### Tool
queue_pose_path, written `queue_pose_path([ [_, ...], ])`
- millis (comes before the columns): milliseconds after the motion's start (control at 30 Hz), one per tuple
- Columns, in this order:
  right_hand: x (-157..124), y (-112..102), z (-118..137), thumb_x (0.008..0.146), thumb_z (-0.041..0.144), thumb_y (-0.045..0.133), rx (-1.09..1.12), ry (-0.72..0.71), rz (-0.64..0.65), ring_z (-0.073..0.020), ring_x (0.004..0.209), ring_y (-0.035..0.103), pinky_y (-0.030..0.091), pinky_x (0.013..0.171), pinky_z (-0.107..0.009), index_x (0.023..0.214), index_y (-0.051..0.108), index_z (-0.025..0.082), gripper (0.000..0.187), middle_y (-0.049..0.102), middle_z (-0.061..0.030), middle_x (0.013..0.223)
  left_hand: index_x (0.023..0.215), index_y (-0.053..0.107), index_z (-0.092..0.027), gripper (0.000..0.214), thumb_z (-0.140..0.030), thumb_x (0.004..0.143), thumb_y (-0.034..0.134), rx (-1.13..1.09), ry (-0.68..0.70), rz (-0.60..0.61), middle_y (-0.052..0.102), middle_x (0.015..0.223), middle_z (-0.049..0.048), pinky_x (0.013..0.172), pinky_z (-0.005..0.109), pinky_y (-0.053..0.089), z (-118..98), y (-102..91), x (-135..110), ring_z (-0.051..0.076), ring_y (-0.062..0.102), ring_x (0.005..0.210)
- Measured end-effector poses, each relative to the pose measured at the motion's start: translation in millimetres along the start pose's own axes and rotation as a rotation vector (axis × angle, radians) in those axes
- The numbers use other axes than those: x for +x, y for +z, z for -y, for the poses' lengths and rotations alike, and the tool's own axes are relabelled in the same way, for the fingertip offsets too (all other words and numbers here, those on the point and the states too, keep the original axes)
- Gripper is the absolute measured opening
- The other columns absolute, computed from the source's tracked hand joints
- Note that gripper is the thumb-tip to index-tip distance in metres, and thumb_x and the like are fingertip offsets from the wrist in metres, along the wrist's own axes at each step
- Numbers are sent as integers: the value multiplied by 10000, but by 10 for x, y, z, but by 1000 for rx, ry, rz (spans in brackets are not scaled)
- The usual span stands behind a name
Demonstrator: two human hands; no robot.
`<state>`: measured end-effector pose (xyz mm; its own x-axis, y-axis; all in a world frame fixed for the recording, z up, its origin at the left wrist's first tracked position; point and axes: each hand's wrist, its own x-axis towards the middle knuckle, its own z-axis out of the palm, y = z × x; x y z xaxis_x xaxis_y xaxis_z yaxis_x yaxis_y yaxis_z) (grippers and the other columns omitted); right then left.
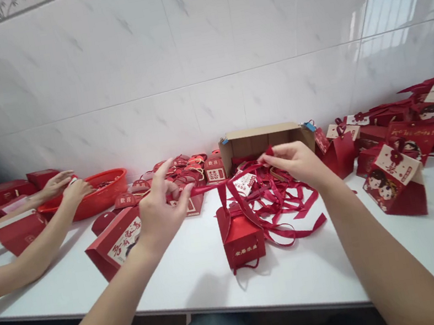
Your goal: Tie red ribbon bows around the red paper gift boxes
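Observation:
My left hand (163,200) pinches one end of a red ribbon (203,189) between thumb and fingers, index finger raised. My right hand (297,162) pinches the ribbon's other end, so the ribbon is stretched between both hands above the white table (203,277). Below lies a heap of loose red ribbons (278,202) with a small tag. A small red gift box (242,236) with gold characters stands in front of the heap.
An open cardboard box (265,140) stands behind the ribbons. Red gift bags (397,181) fill the right side, and small red boxes (185,171) sit at the back. Another person's two hands (64,188) reach to a red basin (98,192) at left. A flat red bag (116,247) lies near my left wrist.

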<state>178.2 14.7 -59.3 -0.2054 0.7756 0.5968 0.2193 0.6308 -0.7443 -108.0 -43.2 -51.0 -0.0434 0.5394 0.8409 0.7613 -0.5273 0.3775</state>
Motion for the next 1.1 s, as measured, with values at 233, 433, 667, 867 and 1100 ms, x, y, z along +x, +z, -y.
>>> queue_pose_path([
  [233,-833,-281,-681,669,434,634,-340,356,-140,-206,555,559,414,529,-303,537,618,177,289,592,-24,521,1285,500,-224,565,-238,725,567,173,-209,389,461,545,-56,584,261,352,801,-456,-434,168,447,508],
  [433,-828,82,-608,747,415,547,-349,289,-202,-311,1051,558,420,890,-425,929,658,163,330,651,-138,1062,931,641,-229,284,-335,668,663,-100,-317,370,643,1002,90,944,403,345,574,-97,-584,304,534,1034],
  [667,-553,654,-366,815,472,543,-222,241,-4,-238,1062,557,406,939,-361,1002,598,181,349,621,-106,1112,969,529,-183,426,-416,668,720,-423,-578,405,606,1035,123,800,379,486,190,502,-633,252,610,942],
  [867,-559,730,-416,795,605,520,-48,493,283,-146,505,521,419,490,-277,736,518,189,421,555,0,587,1013,471,-176,598,-400,571,804,-521,-737,406,570,1005,116,818,372,468,162,580,-682,252,574,973],
  [1100,-597,754,-308,770,722,450,61,636,417,-75,405,381,257,386,-207,636,451,186,553,433,42,493,877,460,-189,499,-463,597,769,-669,-931,531,619,886,71,660,308,472,158,582,-719,222,627,820],
])
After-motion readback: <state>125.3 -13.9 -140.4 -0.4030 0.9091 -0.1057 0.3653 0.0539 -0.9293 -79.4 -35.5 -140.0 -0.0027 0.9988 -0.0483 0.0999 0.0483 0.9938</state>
